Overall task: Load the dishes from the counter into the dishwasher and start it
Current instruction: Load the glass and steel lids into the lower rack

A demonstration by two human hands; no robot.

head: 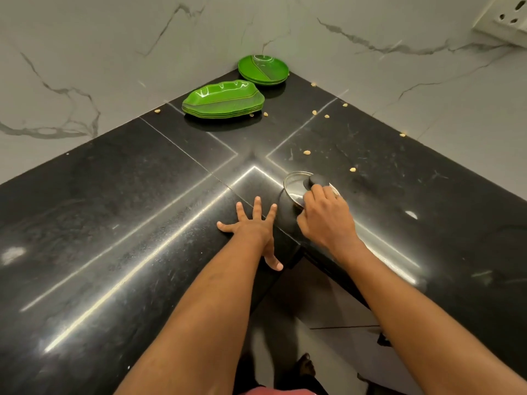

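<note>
A glass lid (pixel 295 185) with a metal rim and a black knob lies on the black counter (pixel 119 212) near its inner corner edge. My right hand (pixel 323 215) grips the lid's knob from above. My left hand (pixel 253 229) rests flat on the counter just left of the lid, fingers spread. At the far corner sit a stack of green leaf-shaped plates (pixel 224 99) and, behind it, a stack of round green plates (pixel 263 69). No dishwasher is in view.
The counter is L-shaped and meets marble walls (pixel 85 52) at the back. Small beige crumbs (pixel 313 112) are scattered over its right part. A white wall socket (pixel 504 18) is at the upper right. The floor and my foot (pixel 306 363) show below the counter's inner corner.
</note>
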